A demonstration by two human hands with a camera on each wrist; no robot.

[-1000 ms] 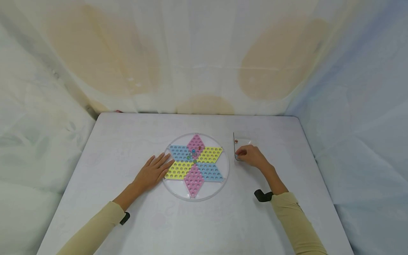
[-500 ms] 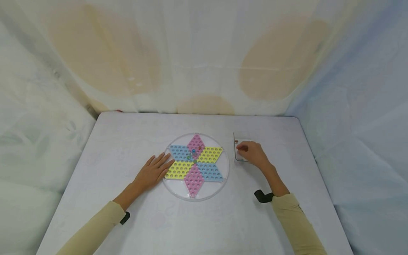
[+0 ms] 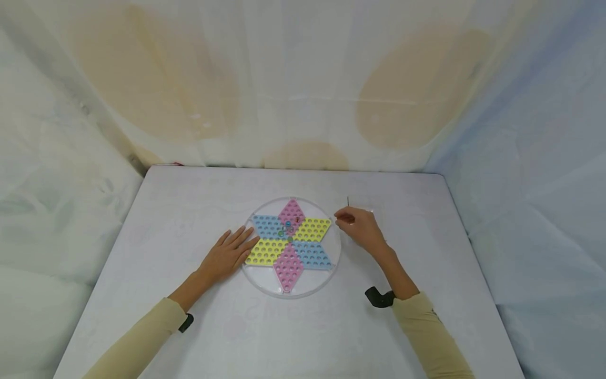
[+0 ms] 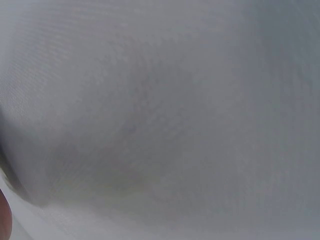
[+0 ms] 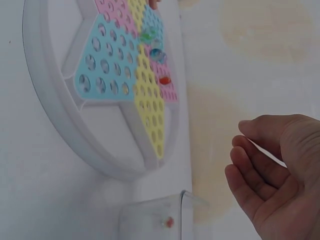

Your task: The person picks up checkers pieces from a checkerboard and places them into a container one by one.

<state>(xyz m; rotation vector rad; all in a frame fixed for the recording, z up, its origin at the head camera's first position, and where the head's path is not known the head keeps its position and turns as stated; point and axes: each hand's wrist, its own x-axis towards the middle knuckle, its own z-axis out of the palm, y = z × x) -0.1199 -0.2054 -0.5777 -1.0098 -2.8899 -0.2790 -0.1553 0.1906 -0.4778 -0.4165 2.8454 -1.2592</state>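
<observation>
A round Chinese checkers board (image 3: pixel 312 230) with a pink, yellow and blue star lies on the table. My left hand (image 3: pixel 229 256) lies flat with spread fingers, its fingertips on the board's left rim. Beside the right rim, my right hand (image 3: pixel 362 227) hovers with thumb and fingertips pinched together on a marble taken from the clear box; the fingers hide the marble itself. On the board sit several glass marbles, among them a blue one (image 5: pixel 157 55), a green one (image 5: pixel 148 35) and an orange one (image 5: pixel 165 80), mostly around the centre and far pink point.
The clear plastic box (image 5: pixel 150 215) stands right of the board, partly behind my right hand in the head view. A reddish marble (image 5: pixel 170 222) is inside it. The white table (image 3: pixel 293 337) meets pale curtains at the back and sides. The left wrist view shows mainly blurred pale cloth.
My right hand was down in the clear box, then rose with pinched fingertips and moved left to the board's right rim. The left hand and the marbles on the board stayed put.
</observation>
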